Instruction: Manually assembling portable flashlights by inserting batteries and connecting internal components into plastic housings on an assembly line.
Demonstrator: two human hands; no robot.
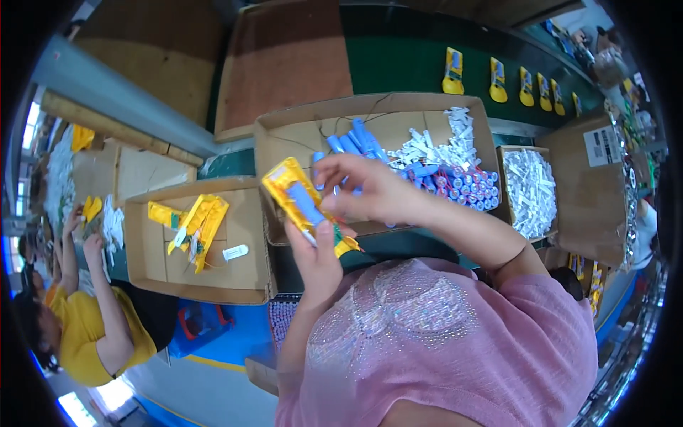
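My left hand (318,265) grips a yellow plastic housing (282,179), tilted, with a blue cylindrical battery (304,204) lying in its hollow. At the housing's lower end, part of the casing shows past my fingers. My right hand (373,191) hovers right beside the housing, its fingers curled in a pinch; what they hold, if anything, is too small to make out. Behind that hand a wide cardboard box (299,122) holds blue batteries (466,186) with red wires and a pile of small white plastic parts (437,149).
To the left, a cardboard box (245,277) holds several yellow housings (206,220) and a white piece (235,252). A smaller box of white parts (530,192) stands right. Filled yellow housings (498,82) line the green belt (398,57). A co-worker in yellow (107,331) works at far left.
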